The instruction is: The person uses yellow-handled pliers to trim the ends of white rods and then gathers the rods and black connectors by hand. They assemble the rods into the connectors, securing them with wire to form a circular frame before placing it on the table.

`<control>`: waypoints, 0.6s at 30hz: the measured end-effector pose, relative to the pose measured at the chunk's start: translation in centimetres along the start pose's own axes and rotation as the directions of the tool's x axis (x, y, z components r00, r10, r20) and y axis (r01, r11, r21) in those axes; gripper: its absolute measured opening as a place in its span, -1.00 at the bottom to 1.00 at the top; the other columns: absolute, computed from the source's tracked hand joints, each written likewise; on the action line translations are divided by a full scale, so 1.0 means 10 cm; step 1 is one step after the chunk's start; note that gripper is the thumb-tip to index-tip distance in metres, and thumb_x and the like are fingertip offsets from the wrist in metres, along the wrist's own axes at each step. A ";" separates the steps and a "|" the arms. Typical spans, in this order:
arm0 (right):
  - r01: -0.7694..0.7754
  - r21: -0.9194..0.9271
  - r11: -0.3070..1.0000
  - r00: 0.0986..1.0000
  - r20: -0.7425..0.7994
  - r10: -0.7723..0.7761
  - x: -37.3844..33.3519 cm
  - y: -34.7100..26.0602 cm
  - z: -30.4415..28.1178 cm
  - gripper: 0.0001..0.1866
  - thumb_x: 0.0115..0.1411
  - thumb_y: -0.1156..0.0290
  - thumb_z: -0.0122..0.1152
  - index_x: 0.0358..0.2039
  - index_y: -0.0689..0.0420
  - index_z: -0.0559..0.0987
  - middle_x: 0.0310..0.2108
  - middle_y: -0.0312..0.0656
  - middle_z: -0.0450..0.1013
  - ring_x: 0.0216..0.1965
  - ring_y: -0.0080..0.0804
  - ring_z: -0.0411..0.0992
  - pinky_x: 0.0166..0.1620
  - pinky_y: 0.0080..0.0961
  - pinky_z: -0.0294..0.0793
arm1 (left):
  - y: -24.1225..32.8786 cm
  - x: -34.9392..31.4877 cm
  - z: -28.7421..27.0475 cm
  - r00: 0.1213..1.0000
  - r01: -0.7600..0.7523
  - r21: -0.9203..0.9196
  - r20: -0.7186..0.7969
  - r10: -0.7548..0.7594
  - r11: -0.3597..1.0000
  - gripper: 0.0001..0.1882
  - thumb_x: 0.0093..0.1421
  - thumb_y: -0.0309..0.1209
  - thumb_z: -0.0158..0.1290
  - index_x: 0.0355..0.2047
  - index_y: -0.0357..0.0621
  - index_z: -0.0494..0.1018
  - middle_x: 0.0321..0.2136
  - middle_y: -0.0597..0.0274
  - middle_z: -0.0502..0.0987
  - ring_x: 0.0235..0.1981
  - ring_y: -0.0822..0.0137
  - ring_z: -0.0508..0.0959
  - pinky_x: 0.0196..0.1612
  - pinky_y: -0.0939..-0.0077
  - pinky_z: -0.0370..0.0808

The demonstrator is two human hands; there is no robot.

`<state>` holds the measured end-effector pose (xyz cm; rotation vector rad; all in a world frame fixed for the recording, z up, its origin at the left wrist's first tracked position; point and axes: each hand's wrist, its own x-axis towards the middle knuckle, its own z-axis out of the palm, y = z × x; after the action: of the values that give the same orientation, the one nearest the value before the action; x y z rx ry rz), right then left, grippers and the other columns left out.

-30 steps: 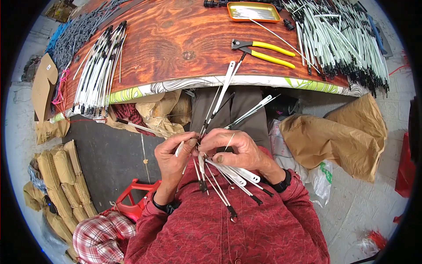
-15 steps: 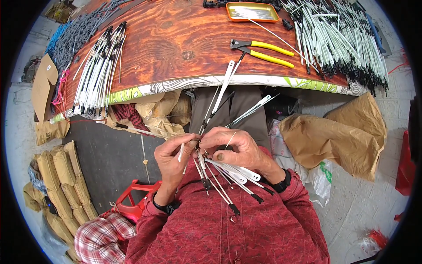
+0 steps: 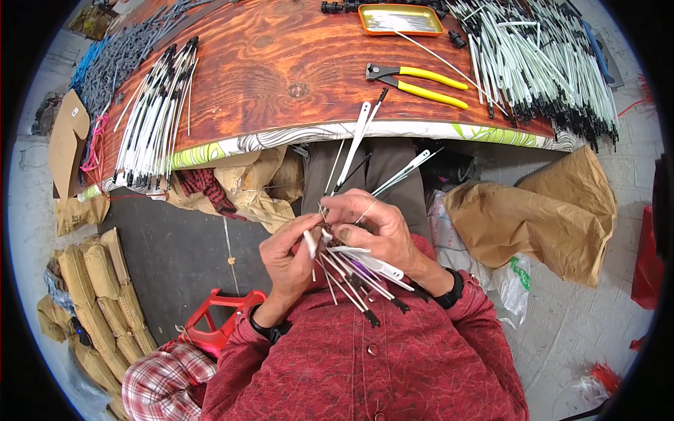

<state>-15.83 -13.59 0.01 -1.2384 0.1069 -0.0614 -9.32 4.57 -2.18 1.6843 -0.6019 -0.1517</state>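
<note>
In front of my chest is a cluster of thin white ribs (image 3: 357, 147) with black joints, fanning out from a dark centre between my fingertips. Several ribs point toward the table; others hang down over my red shirt. My left hand (image 3: 289, 258) is closed at the cluster's left side, with a short white piece by its thumb. My right hand (image 3: 382, 235) has its thumb and fingers bent together at the centre. A thin pale wire (image 3: 366, 212) sticks out between its fingers. What exactly the fingertips pinch is hidden.
On the wooden table (image 3: 246, 77) lie yellow-handled pincers (image 3: 421, 84), an orange-rimmed tray (image 3: 361, 17) of thin rods, a big rib pile (image 3: 537, 70) at right and a smaller bundle (image 3: 158, 112) at left. Brown paper (image 3: 533, 217) lies at right; a red stool (image 3: 217, 319) stands at left.
My left hand has moved slightly right, closer to my right hand. The cluster has turned a little between them, and the rib that stuck out to the left no longer shows there.
</note>
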 end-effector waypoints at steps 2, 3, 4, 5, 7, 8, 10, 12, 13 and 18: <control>0.026 -0.015 1.000 1.000 0.005 -0.025 0.01 0.09 -0.04 -0.69 0.27 0.46 0.21 0.02 0.24 0.62 -0.08 -0.13 0.51 -0.07 -0.40 0.48 0.03 -0.44 0.46 | 0.00 -0.01 -0.01 0.999 -0.013 0.049 0.043 0.011 0.999 -0.69 0.24 -0.60 0.14 0.01 -0.26 0.58 -0.18 0.02 0.66 -0.21 0.34 0.65 -0.11 0.50 0.55; 0.052 -0.030 0.998 0.999 0.011 -0.051 0.03 0.13 -0.06 -0.69 0.27 0.47 0.22 0.02 0.21 0.62 -0.09 -0.15 0.52 -0.08 -0.41 0.49 0.03 -0.44 0.47 | 0.02 -0.02 -0.04 0.996 0.024 0.024 0.087 -0.026 0.999 -0.65 0.26 -0.58 0.12 0.07 -0.26 0.54 -0.15 0.01 0.65 -0.19 0.32 0.65 -0.06 0.45 0.54; 0.078 -0.044 0.996 0.997 0.017 -0.077 0.04 0.15 -0.08 -0.69 0.27 0.47 0.24 0.03 0.18 0.62 -0.09 -0.17 0.52 -0.08 -0.43 0.50 0.03 -0.44 0.48 | 0.04 -0.04 -0.06 0.989 0.063 0.000 0.132 -0.063 0.998 -0.61 0.27 -0.56 0.09 0.12 -0.26 0.50 -0.11 0.00 0.64 -0.18 0.30 0.64 -0.02 0.39 0.53; 0.078 -0.042 0.996 0.997 0.013 -0.077 0.05 0.17 -0.10 -0.69 0.27 0.47 0.24 0.03 0.18 0.62 -0.09 -0.17 0.52 -0.08 -0.43 0.50 0.03 -0.44 0.48 | 0.05 -0.06 -0.08 0.979 0.103 -0.021 0.178 -0.098 0.994 -0.57 0.29 -0.54 0.07 0.18 -0.26 0.45 -0.08 -0.01 0.64 -0.16 0.28 0.64 0.02 0.34 0.52; 0.175 -0.118 0.978 0.981 0.106 -0.163 0.07 0.20 -0.16 -0.69 0.29 0.45 0.22 0.04 0.20 0.59 -0.09 -0.18 0.52 -0.09 -0.45 0.50 0.03 -0.45 0.48 | 0.04 -0.17 -0.08 0.975 0.188 -0.210 0.157 -0.156 0.959 -0.54 0.29 -0.51 0.07 0.21 -0.25 0.42 -0.06 -0.02 0.63 -0.16 0.24 0.65 0.04 0.29 0.51; 0.224 -0.152 0.963 0.967 0.154 -0.201 0.08 0.20 -0.17 -0.69 0.31 0.43 0.21 0.04 0.21 0.58 -0.09 -0.18 0.52 -0.09 -0.45 0.50 0.03 -0.46 0.48 | 0.01 -0.23 -0.08 0.966 0.257 -0.394 0.142 -0.218 0.883 -0.50 0.29 -0.48 0.07 0.25 -0.24 0.38 -0.05 -0.03 0.63 -0.16 0.19 0.65 0.07 0.23 0.51; 0.166 -0.039 0.985 0.971 0.182 -0.156 0.08 0.21 -0.18 -0.70 0.32 0.40 0.20 0.03 0.22 0.58 -0.09 -0.16 0.51 -0.06 -0.41 0.48 0.06 -0.43 0.46 | -0.05 -0.29 -0.10 0.948 0.313 -0.559 0.142 -0.283 0.768 -0.47 0.29 -0.45 0.06 0.28 -0.23 0.35 -0.03 -0.03 0.62 -0.17 0.15 0.65 0.09 0.18 0.50; 0.034 0.176 0.984 0.962 0.260 -0.079 0.08 0.21 -0.18 -0.70 0.35 0.34 0.18 0.00 0.24 0.58 -0.07 -0.12 0.50 0.01 -0.33 0.45 0.10 -0.38 0.40 | -0.13 -0.30 -0.21 0.941 0.338 -0.691 0.241 -0.237 0.639 -0.49 0.30 -0.39 0.06 0.25 -0.21 0.39 0.02 -0.10 0.58 -0.12 0.07 0.64 0.10 0.10 0.50; 0.033 0.179 0.983 0.964 0.255 -0.079 0.07 0.21 -0.19 -0.70 0.35 0.34 0.18 0.00 0.24 0.58 -0.07 -0.12 0.50 0.01 -0.33 0.45 0.10 -0.38 0.40 | -0.14 -0.29 -0.28 0.935 0.354 -0.747 0.286 -0.208 0.563 -0.50 0.30 -0.36 0.06 0.24 -0.20 0.40 0.05 -0.13 0.56 -0.09 0.03 0.64 0.11 0.06 0.50; 0.093 0.225 0.970 0.925 0.340 -0.167 0.05 0.15 -0.25 -0.76 0.36 0.32 0.19 -0.12 0.23 0.57 -0.10 -0.11 0.51 0.00 -0.29 0.48 0.10 -0.34 0.42 | -0.26 0.06 -0.70 0.826 0.170 -0.759 0.458 0.330 0.628 -0.58 0.31 -0.32 0.04 0.13 -0.22 0.49 -0.04 -0.15 0.60 -0.12 -0.01 0.64 0.07 0.07 0.53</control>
<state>-15.60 -15.51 -2.27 -1.0301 -0.2939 0.0374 -5.05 10.67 -2.97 0.7091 -0.8915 -0.7658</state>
